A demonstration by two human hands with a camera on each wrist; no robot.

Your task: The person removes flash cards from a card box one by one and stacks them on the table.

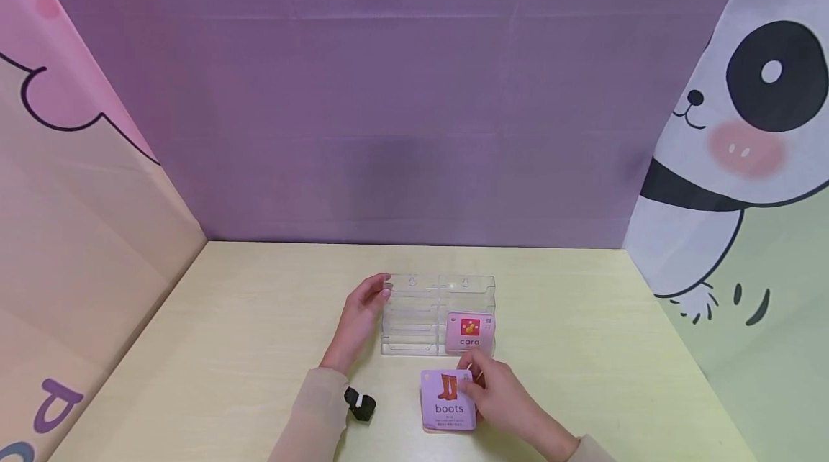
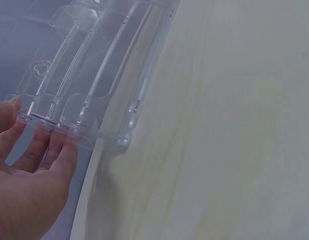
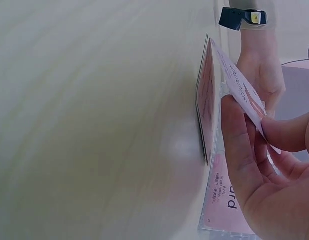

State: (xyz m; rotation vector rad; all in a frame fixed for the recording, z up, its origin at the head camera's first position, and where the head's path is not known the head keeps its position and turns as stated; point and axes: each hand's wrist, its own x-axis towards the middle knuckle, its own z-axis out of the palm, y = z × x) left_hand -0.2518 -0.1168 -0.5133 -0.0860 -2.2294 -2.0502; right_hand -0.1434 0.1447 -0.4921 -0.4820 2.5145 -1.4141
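Observation:
My left hand [image 1: 358, 314] grips the upper left edge of a clear plastic card rack [image 1: 411, 319], thumb on one side and fingers on the other in the left wrist view. Two columns of stepped pockets make up the rack. Pink flash cards reading "card" [image 1: 469, 336] stand in its lower right pocket. Just in front, my right hand [image 1: 504, 391] pinches a purple "boots" flash card [image 1: 447, 410] by its right side. Seen from the right wrist, that card tilts up from a thin stack of cards [image 3: 206, 107] lying on the table.
A small black wrist camera [image 1: 360, 404] is strapped on my left wrist. The pale wooden table [image 1: 259, 304] ends at a purple back panel [image 1: 414, 124]. Printed side panels with a pink figure [image 1: 71, 80] and a panda [image 1: 712, 160] flank it.

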